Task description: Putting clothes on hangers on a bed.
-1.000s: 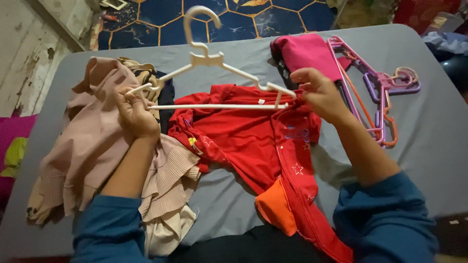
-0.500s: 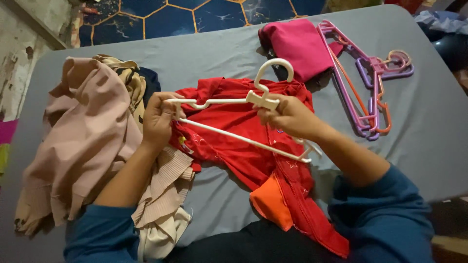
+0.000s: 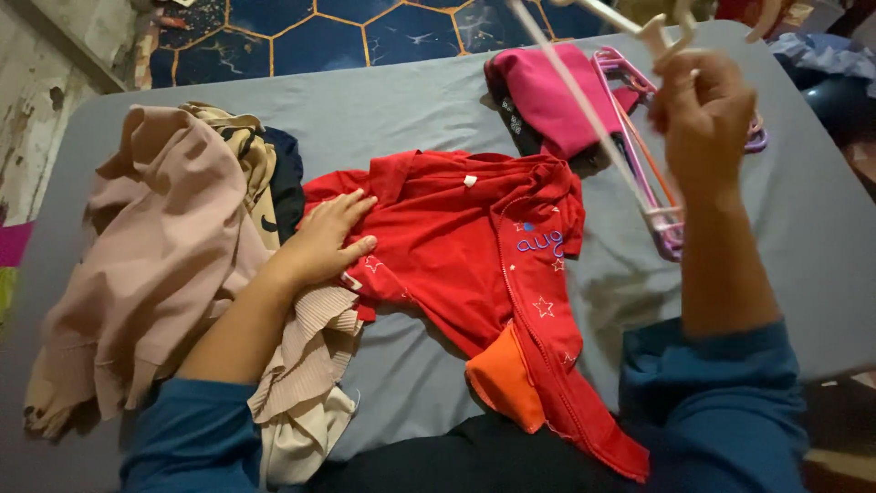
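Fingers of the left hand [image 3: 327, 239] are spread flat on the red jacket [image 3: 474, 265], so it is kept smooth. Above the jacket, a white hanger [image 3: 584, 100] is gripped in the closed right hand [image 3: 703, 114].

A grey sheet [image 3: 411, 100] covers the bed, which fills most of the view. Beyond its far edge lies a dark blue floor mat [image 3: 365, 32] with gold hexagon lines. At the left stands a worn, peeling wall [image 3: 41, 82]. Lighting is dim.
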